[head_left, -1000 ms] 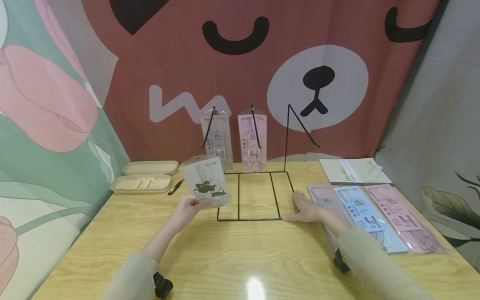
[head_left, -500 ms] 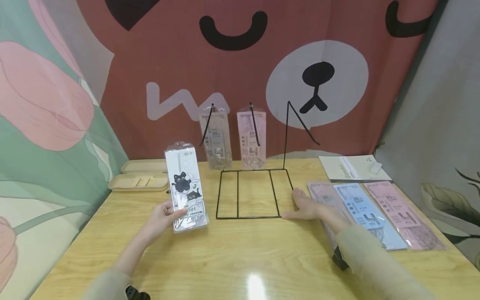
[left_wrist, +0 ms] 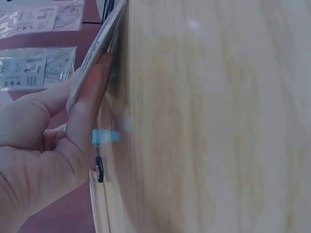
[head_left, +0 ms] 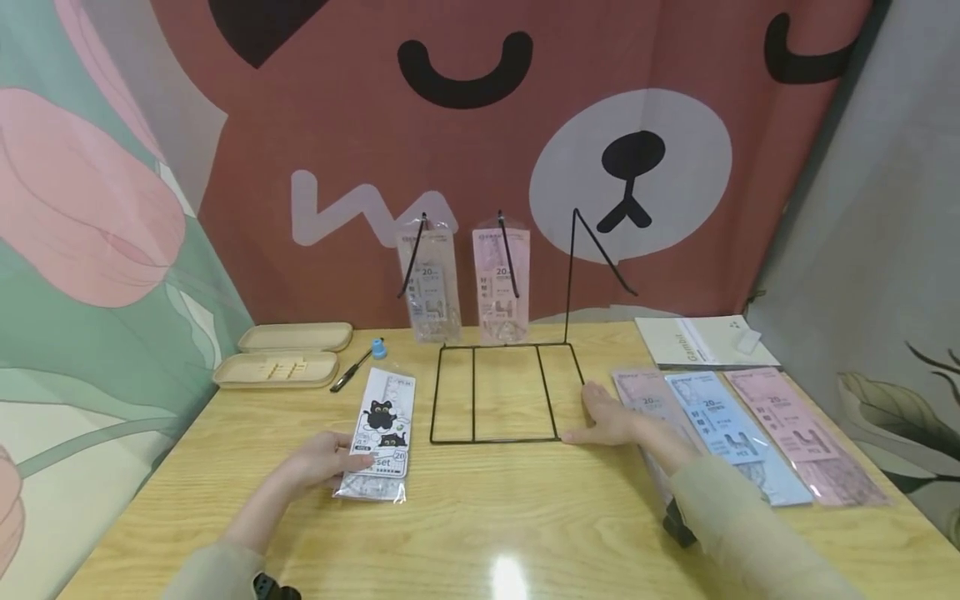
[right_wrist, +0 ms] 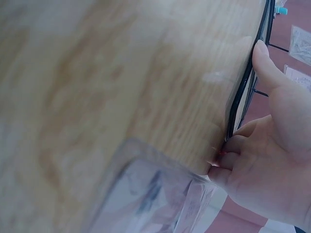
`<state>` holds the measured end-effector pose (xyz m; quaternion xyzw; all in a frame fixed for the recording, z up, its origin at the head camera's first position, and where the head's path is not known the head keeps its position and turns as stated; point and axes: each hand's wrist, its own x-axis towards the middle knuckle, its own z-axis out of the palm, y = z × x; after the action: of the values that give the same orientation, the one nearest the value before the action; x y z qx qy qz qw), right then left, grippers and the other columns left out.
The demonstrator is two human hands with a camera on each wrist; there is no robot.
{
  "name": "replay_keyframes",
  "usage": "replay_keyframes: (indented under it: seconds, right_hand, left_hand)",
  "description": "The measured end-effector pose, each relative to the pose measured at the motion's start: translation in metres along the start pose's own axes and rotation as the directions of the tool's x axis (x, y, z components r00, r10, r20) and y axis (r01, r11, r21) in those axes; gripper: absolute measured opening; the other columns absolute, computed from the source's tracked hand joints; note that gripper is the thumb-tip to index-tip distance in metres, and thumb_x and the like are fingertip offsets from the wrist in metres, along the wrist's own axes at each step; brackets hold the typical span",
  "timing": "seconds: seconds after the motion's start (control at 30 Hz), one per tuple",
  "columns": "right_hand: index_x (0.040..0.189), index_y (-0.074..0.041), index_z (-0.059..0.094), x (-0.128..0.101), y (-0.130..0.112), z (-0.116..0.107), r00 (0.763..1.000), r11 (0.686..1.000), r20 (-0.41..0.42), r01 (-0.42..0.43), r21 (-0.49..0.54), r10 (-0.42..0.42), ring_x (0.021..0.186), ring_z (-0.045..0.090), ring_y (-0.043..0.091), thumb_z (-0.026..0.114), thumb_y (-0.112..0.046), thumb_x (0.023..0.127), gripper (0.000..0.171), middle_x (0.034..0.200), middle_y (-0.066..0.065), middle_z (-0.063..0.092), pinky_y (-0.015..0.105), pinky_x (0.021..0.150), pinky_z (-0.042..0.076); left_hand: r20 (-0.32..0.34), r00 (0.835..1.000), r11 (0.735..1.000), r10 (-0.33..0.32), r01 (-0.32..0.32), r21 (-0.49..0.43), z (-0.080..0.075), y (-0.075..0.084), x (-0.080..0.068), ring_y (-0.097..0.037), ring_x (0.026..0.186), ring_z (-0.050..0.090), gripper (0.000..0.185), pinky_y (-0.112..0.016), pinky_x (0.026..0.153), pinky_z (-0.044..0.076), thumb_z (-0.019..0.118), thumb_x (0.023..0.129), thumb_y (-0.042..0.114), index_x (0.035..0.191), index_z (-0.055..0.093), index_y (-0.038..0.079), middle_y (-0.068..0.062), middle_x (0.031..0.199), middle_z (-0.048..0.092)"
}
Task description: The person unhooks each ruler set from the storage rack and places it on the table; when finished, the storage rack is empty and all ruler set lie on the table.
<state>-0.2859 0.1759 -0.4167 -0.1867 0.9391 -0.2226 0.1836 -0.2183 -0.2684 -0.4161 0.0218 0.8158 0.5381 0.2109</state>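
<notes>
In the head view my left hand (head_left: 324,460) holds a clear packet of rulers (head_left: 386,425), printed with black cats, by its lower left edge, low over the table. The left wrist view shows the thumb on one face and fingers (left_wrist: 92,87) behind the packet. My right hand (head_left: 611,417) rests at the right front corner of a black wire display rack (head_left: 513,440). Its thumb lies against the front bar and its fingers along the side bar. Two ruler packets, one greyish (head_left: 429,292) and one pink (head_left: 501,292), hang from the rack's hooks; the right hook (head_left: 603,250) is bare.
Right of the rack lie a blue packet (head_left: 738,433), a pink packet (head_left: 806,433) and another pinkish one (head_left: 648,396), partly under the right arm. Behind them is a notepad (head_left: 690,343). At left are an opened beige case (head_left: 277,368), a pen (head_left: 349,372) and a small blue object (head_left: 378,348).
My left hand has brought the cat packet left and down from over the rack toward the table, turning its printed face upward. The right hand has stayed on the rack's corner.
</notes>
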Motion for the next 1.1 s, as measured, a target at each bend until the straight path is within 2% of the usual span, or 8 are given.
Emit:
replay_keyframes:
  seconds: [0.17,0.33,0.43,0.57,0.7,0.8,0.93,1.1]
  right_hand:
    - [0.143,0.018,0.001,0.001,0.000,0.000,1.000,1.000,-0.001,-0.005,-0.009,0.005,0.140,-0.003,0.049,0.060,-0.055,0.085,0.110,0.150,0.037,-0.005,0.056,0.117,0.004]
    - [0.143,0.018,0.001,0.001,0.000,0.000,1.000,1.000,-0.007,-0.004,-0.013,0.004,0.141,-0.002,0.049,0.060,-0.055,0.085,0.110,0.150,0.037,-0.005,0.056,0.117,0.005]
    - [0.143,0.018,0.001,0.001,0.000,0.000,1.000,1.000,-0.010,-0.004,-0.007,0.004,0.140,-0.003,0.049,0.060,-0.055,0.085,0.110,0.150,0.037,-0.005,0.056,0.117,0.004]
    - [0.143,0.018,0.002,0.000,-0.001,0.000,1.000,1.000,-0.005,-0.009,-0.012,0.009,0.141,-0.002,0.049,0.060,-0.056,0.085,0.110,0.150,0.037,-0.004,0.056,0.117,0.005]
    - [0.143,0.017,0.002,0.000,-0.001,0.000,1.000,1.000,0.001,-0.008,-0.015,0.008,0.141,-0.002,0.049,0.059,-0.056,0.085,0.110,0.150,0.036,-0.005,0.055,0.117,0.005]
    - [0.143,0.018,0.001,-0.001,-0.001,-0.001,1.000,1.000,0.001,-0.004,-0.012,0.004,0.140,-0.003,0.049,0.059,-0.055,0.085,0.110,0.150,0.037,-0.005,0.056,0.117,0.004]
    - [0.142,0.018,0.000,-0.001,0.000,-0.003,1.000,1.000,0.004,-0.010,-0.006,0.010,0.140,-0.003,0.049,0.060,-0.055,0.085,0.110,0.150,0.037,-0.006,0.056,0.117,0.004]
    - [0.142,0.018,-0.001,0.001,0.001,-0.002,1.000,1.000,0.008,-0.004,-0.002,0.004,0.140,-0.004,0.050,0.060,-0.054,0.085,0.110,0.149,0.038,-0.006,0.056,0.117,0.004]
  left_hand:
    - [-0.150,0.988,0.982,-0.035,0.061,0.177,0.002,0.006,0.000,-0.016,0.078,0.066,0.049,-0.031,0.071,0.058,0.069,0.085,0.018,0.116,0.054,-0.016,-0.012,0.092,0.069]
    - [-0.342,0.938,0.877,0.061,0.113,0.467,-0.001,0.030,-0.008,-0.031,0.082,0.067,0.056,-0.040,0.073,0.057,0.073,0.079,0.023,0.113,0.056,-0.017,-0.027,0.097,0.067]
    - [-0.361,0.913,0.823,0.192,0.051,0.566,-0.005,0.044,-0.008,-0.045,0.101,0.061,0.062,-0.051,0.087,0.052,0.070,0.083,0.025,0.121,0.049,-0.018,-0.034,0.113,0.060]
    - [-0.335,0.876,0.797,0.346,-0.086,0.598,-0.008,0.055,0.004,-0.050,0.120,0.047,0.069,-0.057,0.102,0.040,0.067,0.087,0.029,0.133,0.040,-0.015,-0.034,0.132,0.048]
    - [-0.297,0.842,0.821,0.451,-0.261,0.507,-0.008,0.059,0.028,-0.046,0.129,0.040,0.069,-0.056,0.107,0.035,0.066,0.088,0.026,0.138,0.035,-0.011,-0.031,0.139,0.042]
    - [-0.298,0.829,0.841,0.474,-0.325,0.432,-0.006,0.063,0.047,-0.044,0.134,0.035,0.072,-0.055,0.111,0.030,0.066,0.089,0.025,0.141,0.031,-0.009,-0.029,0.144,0.037]
    - [-0.323,0.840,0.868,0.437,-0.299,0.396,-0.004,0.070,0.071,-0.043,0.136,0.031,0.079,-0.052,0.114,0.026,0.066,0.089,0.029,0.145,0.023,-0.007,-0.026,0.148,0.031]
    - [-0.341,0.875,0.914,0.343,-0.228,0.336,-0.001,0.076,0.092,-0.042,0.139,0.026,0.085,-0.050,0.116,0.022,0.064,0.090,0.029,0.148,0.013,-0.005,-0.026,0.152,0.025]
